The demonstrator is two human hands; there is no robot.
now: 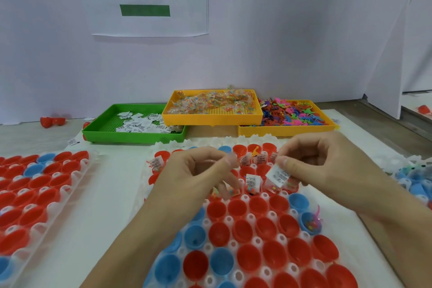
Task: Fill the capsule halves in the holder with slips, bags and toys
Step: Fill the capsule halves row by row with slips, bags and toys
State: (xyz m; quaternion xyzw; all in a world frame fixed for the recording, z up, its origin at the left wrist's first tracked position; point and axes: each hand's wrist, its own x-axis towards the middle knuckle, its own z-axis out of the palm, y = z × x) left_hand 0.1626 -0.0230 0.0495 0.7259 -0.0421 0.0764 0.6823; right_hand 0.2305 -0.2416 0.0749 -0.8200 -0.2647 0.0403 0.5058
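A white holder [246,199] in front of me carries red and blue capsule halves [243,229]. Its far rows hold slips, bead bags and toys; the near rows are mostly bare. My right hand [327,170] pinches a white printed slip [278,174] above a half in the filled rows. My left hand [198,177] hovers beside it with curled fingers, blurred at the tips, over a bead bag [230,190]; whether it holds anything I cannot tell. Another slip [252,180] stands in a half between my hands.
At the back stand a green tray of slips [100,133], an orange tray of bead bags [210,119] and an orange tray of toys [280,132]. A second holder of capsule halves [37,184] lies at the left. Another holder [413,177] shows at the right edge.
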